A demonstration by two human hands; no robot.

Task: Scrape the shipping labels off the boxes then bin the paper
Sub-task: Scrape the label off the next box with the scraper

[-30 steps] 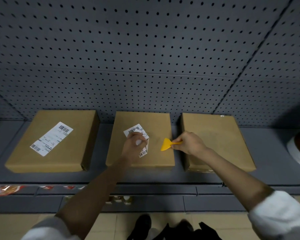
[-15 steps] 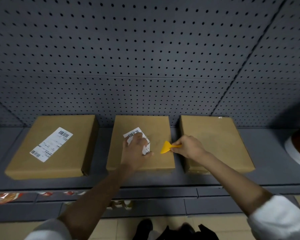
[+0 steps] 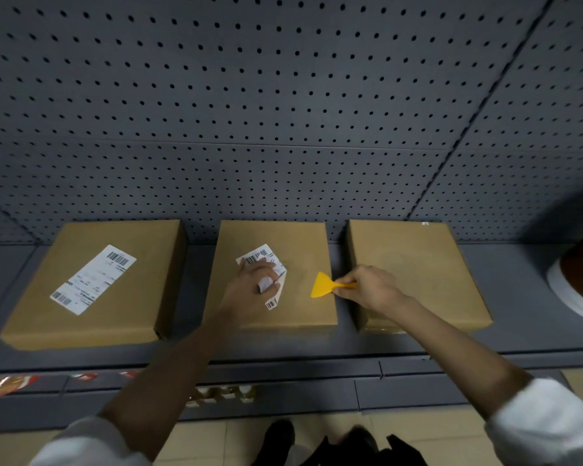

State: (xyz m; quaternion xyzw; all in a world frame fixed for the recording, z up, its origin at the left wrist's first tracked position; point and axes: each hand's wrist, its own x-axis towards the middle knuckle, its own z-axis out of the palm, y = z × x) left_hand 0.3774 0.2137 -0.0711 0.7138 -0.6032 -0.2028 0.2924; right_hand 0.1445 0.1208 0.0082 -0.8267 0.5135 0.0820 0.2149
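Head | left hand (image 3: 253, 284) crumples label (image 3: 266, 260) on middle box (image 3: 303, 243); right hand (image 3: 371, 287) pinches scraper (image 3: 322, 285)

A grey shelf (image 3: 519, 331) runs across the middle of the frame, carrying three flat cardboard boxes side by side: left box (image 3: 122, 317), middle box (image 3: 303, 311), right box (image 3: 414, 264).

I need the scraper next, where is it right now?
In the head view, the yellow scraper is pinched in the right hand, over the right edge of the middle box, beside the right box.
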